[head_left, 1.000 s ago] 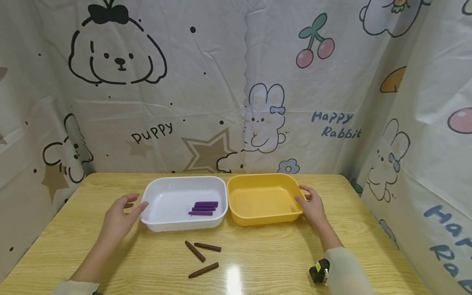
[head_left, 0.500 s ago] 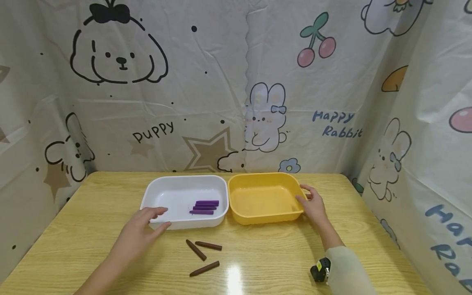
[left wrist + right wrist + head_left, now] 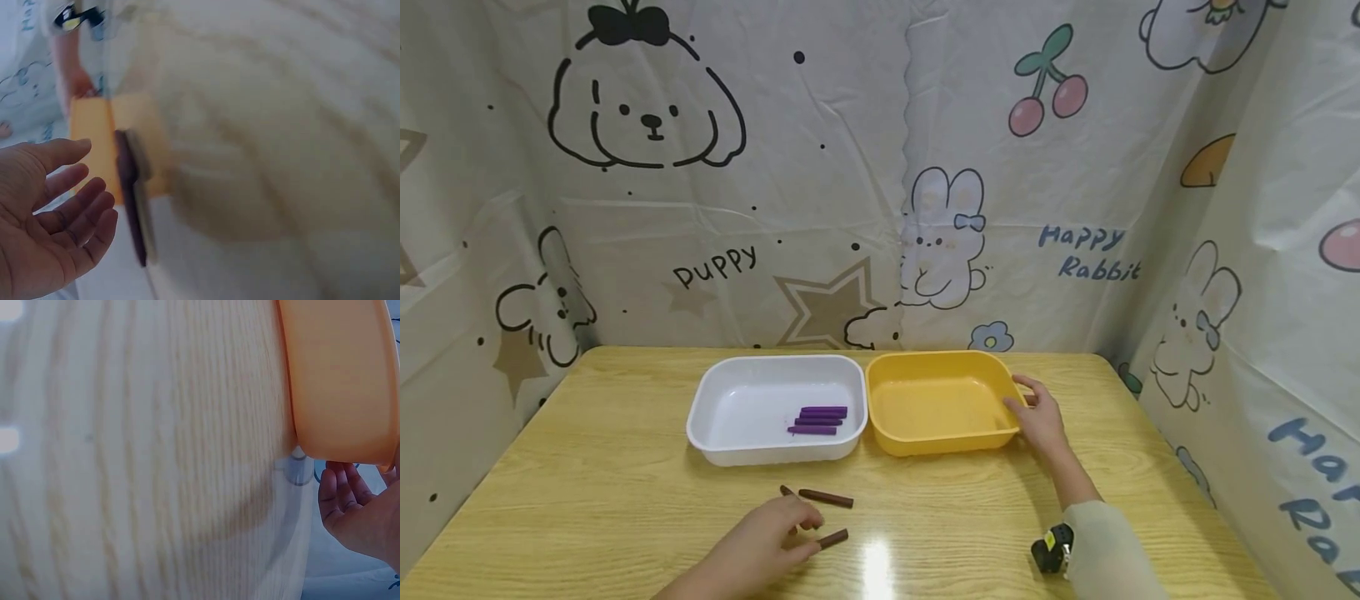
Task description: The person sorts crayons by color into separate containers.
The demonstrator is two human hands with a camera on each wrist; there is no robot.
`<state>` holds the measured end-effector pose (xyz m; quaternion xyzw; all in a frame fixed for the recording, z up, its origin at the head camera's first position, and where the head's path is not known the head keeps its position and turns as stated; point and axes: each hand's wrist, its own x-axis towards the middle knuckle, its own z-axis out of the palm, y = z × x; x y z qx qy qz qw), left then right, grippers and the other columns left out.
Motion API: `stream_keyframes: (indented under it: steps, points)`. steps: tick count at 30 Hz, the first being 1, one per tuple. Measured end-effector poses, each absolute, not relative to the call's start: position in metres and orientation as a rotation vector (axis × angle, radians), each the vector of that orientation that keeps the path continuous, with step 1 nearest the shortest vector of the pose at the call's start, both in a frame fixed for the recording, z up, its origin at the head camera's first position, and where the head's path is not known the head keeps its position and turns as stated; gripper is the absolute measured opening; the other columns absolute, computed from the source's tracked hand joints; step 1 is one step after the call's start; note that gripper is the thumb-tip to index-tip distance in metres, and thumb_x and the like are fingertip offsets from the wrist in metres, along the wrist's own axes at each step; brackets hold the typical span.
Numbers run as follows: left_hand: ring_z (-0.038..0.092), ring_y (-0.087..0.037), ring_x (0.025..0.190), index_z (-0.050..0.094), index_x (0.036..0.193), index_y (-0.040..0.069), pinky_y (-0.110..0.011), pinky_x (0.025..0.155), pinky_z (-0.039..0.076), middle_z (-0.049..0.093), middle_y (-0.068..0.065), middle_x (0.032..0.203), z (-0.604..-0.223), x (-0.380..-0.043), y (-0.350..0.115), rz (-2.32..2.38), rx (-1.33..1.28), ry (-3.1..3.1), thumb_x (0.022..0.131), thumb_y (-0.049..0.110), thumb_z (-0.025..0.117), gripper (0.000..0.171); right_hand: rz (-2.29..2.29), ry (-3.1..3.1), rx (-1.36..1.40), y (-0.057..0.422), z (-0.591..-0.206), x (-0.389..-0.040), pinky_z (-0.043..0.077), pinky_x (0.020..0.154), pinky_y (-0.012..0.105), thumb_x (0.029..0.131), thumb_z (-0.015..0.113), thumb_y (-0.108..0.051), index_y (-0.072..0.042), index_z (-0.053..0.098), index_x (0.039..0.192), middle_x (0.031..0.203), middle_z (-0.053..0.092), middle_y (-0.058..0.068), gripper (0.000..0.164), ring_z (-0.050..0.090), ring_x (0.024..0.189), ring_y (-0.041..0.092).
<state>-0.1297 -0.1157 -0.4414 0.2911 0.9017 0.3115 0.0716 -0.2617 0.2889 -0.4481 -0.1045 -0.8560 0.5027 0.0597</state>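
Observation:
My left hand [image 3: 767,533] reaches over three brown crayons on the table, its fingers spread and loosely bent with nothing between them. One brown crayon [image 3: 826,498] lies fully visible beyond the fingertips; a second crayon [image 3: 787,490] and a third crayon [image 3: 833,539] are partly hidden by the hand. In the left wrist view the dark crayons [image 3: 130,181] appear blurred, apart from the fingers. At the right end of a yellow tray [image 3: 940,404], my right hand [image 3: 1041,421] holds the rim, thumb on the edge and fingers against the outer wall.
Left of the yellow tray and against it stands a white tray [image 3: 760,456], holding several purple crayons [image 3: 816,421]. Both sit toward the back of the wooden table [image 3: 587,467]. A printed cloth [image 3: 820,167] hangs behind and at the sides.
My left hand has left the white tray's left side and moved right and nearer, over the brown crayons. The right hand stays on the yellow tray.

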Motion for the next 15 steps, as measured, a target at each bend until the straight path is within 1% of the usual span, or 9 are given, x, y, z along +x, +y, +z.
stream_keyframes:
  steps: [3, 8, 11, 13, 15]
  points:
    - [0.056, -0.004, 0.078, 0.066, 0.099, 0.012, -0.023, 0.068, 0.051, 0.063, 0.005, 0.091, -0.449, -0.131, -0.11, 0.874, 0.87, 2.677, 0.084, 0.023, 0.068, 0.02, 1.527, -2.593, -0.313, 0.289, -0.448, -0.262, 0.054, 0.068, 0.02, 0.092, 0.057, -0.015, -0.009, 0.042, 0.139, 0.121, 0.052, 0.027, 0.049, 0.059, 0.092, 0.022]
    - [0.05, 0.0, 0.072, 0.066, 0.095, 0.014, -0.023, 0.065, 0.048, 0.057, 0.01, 0.081, -0.453, -0.134, -0.103, 0.81, 0.877, 2.675, 0.083, 0.018, 0.067, 0.013, 1.534, -2.588, -0.315, 0.29, -0.449, -0.262, 0.053, 0.066, 0.019, 0.092, 0.057, -0.015, -0.008, 0.042, 0.139, 0.121, 0.053, 0.028, 0.05, 0.059, 0.088, 0.018]
    - [0.05, 0.001, 0.072, 0.066, 0.089, 0.014, -0.024, 0.065, 0.048, 0.057, 0.011, 0.079, -0.452, -0.134, -0.099, 0.779, 0.891, 2.693, 0.082, 0.016, 0.067, 0.007, 1.535, -2.586, -0.318, 0.29, -0.448, -0.262, 0.053, 0.066, 0.018, 0.092, 0.058, -0.015, -0.009, 0.042, 0.139, 0.12, 0.053, 0.027, 0.049, 0.059, 0.087, 0.016]
    - [0.048, 0.001, 0.07, 0.065, 0.084, 0.015, -0.023, 0.063, 0.047, 0.055, 0.012, 0.076, -0.451, -0.134, -0.097, 0.759, 0.897, 2.696, 0.082, 0.015, 0.067, 0.003, 1.54, -2.584, -0.315, 0.29, -0.448, -0.262, 0.053, 0.065, 0.018, 0.092, 0.058, -0.015, -0.009, 0.042, 0.139, 0.12, 0.053, 0.027, 0.049, 0.058, 0.086, 0.015]
    - [0.044, 0.002, 0.066, 0.065, 0.081, 0.014, -0.022, 0.061, 0.044, 0.052, 0.013, 0.073, -0.45, -0.134, -0.095, 0.746, 0.892, 2.697, 0.082, 0.015, 0.067, 0.002, 1.546, -2.578, -0.31, 0.291, -0.448, -0.262, 0.053, 0.065, 0.018, 0.092, 0.058, -0.014, -0.009, 0.042, 0.139, 0.119, 0.053, 0.027, 0.049, 0.058, 0.085, 0.015]
